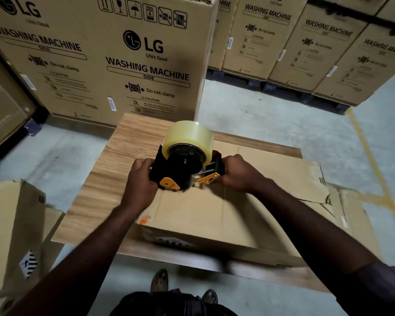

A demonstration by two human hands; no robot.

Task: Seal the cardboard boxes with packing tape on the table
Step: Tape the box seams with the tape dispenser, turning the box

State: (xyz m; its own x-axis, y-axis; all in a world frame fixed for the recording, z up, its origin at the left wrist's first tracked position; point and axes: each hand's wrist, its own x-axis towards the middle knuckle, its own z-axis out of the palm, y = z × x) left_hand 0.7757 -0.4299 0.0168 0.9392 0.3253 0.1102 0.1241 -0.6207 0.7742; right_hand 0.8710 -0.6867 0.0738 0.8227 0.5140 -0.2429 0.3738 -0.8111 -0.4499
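A black and orange tape dispenser (183, 169) carrying a thick roll of clear packing tape (189, 136) is held just above the far edge of a closed cardboard box (214, 215). The box lies flat on a low wooden table (114, 160). My left hand (141, 181) grips the dispenser's left side. My right hand (237, 173) grips its right side by the orange plate. The dispenser's lower edge sits at the box top; whether it touches is unclear.
A tall LG washing machine carton (128, 60) stands right behind the table. More such cartons (306, 46) line the back right on pallets. An open cardboard box (14, 229) stands at the left. Flattened cardboard (351, 215) lies at the table's right, beside a yellow floor line (369, 160).
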